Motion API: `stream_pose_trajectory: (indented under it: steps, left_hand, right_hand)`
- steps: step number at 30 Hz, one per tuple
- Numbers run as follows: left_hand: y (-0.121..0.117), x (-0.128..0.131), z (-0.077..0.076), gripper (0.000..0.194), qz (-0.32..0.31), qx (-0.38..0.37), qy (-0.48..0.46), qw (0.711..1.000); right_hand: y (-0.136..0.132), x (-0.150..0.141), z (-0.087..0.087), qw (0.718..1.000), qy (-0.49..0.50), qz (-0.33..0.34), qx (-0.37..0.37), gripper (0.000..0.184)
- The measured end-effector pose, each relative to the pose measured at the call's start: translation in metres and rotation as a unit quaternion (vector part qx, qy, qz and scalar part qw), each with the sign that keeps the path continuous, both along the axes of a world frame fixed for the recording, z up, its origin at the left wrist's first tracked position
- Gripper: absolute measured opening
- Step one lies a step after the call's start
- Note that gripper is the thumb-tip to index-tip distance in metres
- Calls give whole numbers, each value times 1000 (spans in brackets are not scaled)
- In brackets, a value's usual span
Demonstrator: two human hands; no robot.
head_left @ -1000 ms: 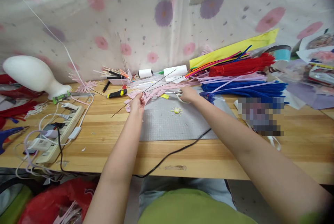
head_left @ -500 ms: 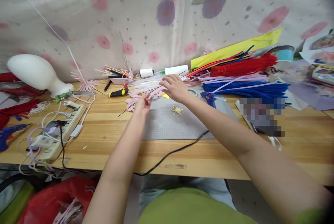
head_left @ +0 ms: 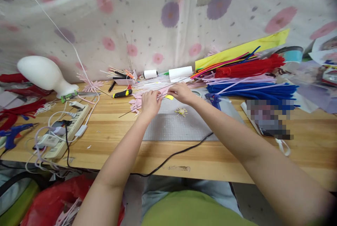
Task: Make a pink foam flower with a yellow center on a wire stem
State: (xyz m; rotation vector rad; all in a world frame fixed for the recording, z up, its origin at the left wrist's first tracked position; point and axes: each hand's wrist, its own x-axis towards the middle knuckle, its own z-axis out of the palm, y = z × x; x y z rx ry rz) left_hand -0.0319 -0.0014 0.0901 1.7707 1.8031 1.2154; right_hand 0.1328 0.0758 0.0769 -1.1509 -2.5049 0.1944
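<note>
- curtain (head_left: 137, 18): floral, hangs across the far side.
- wooden table (head_left: 105, 152): supplies crowd its far edge.
- grey mat (head_left: 163, 129): lies mid-table, partly under the right forearm.
- left hand (head_left: 151, 103): fingers closed on thin dark rods (head_left: 130, 111), above the mat's far-left part.
- right hand (head_left: 181, 93): fingertips pinched on the rods, just to the right.
- rods: look straight, bare; work on them judged early, joining undone.
- yellow-white flower (head_left: 180, 111): on mat, looks formed.

No lettering, number or sign legible: marks on the white charger (head_left: 48, 141) at the power strip (head_left: 79, 117) too small, packet (head_left: 330, 77) at right edge blurred.
</note>
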Motion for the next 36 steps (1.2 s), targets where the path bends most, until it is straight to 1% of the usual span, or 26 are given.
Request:
stream_pose_trajectory:
  steps: [1,3,6,8,12,13,15,17,19,22,25,27,29,30,31,32,33,34,36]
  left_hand:
    - [1,0,-1,10,-11,-15,19,1000]
    - [3,-1,-4,10,-18,-42,23,999]
    - [1,-4,-6,8,-22,-46,15,999]
    - [-1,-7,-6,2,-37,-44,55,997]
    - [-2,-14,-5,17,-71,-40,194,978]
    - [-3,-16,-5,19,-81,-37,210,974]
    - [-3,-21,-4,19,-123,-38,203,971]
    - [-3,-26,-2,19,-191,-54,155,968]
    - [-3,-30,1,21,-261,-82,82,958]
    - [-4,-32,9,25,-329,-127,-20,936]
    - [-6,-29,18,29,-371,-150,-110,910]
    - [-7,-24,24,35,-398,-162,-173,886]
    - [-8,-20,30,40,-415,-179,-215,866]
    - [-8,-20,34,40,-415,-185,-222,862]
    - [-9,-20,37,39,-409,-189,-220,865]
    - [-9,-21,41,36,-400,-193,-207,872]
    - [-9,-24,45,33,-389,-196,-190,880]
    - [-10,-27,49,29,-377,-202,-168,888]
    - [-9,-35,54,23,-352,-214,-109,905]
  right_hand:
    - [-1,0,1,1000,11,3,-4,23]
    - [-4,1,2,999,33,6,-7,21]
    - [-5,6,3,997,68,21,-10,18]
    - [-4,9,3,995,91,39,-19,17]
    - [-1,14,0,986,131,79,-58,17]
    - [-1,15,-1,983,141,93,-72,17]
    - [-1,17,-2,972,161,127,-117,18]
    - [-2,19,-1,951,183,166,-188,20]
    - [-4,21,2,922,203,202,-262,24]
    - [-7,22,8,885,236,234,-326,28]
    - [-9,12,10,848,277,272,-361,33]
    - [-12,0,8,805,300,317,-402,40]
    - [-16,-13,5,752,324,352,-452,49]
    - [-17,-18,4,735,335,358,-467,51]
    - [-17,-21,4,728,342,360,-473,52]
    - [-16,-21,4,730,343,358,-471,50]
    - [-14,-19,6,741,336,352,-463,48]
    - [-11,-15,8,759,322,341,-451,44]
    - [-5,-6,14,809,281,301,-420,36]
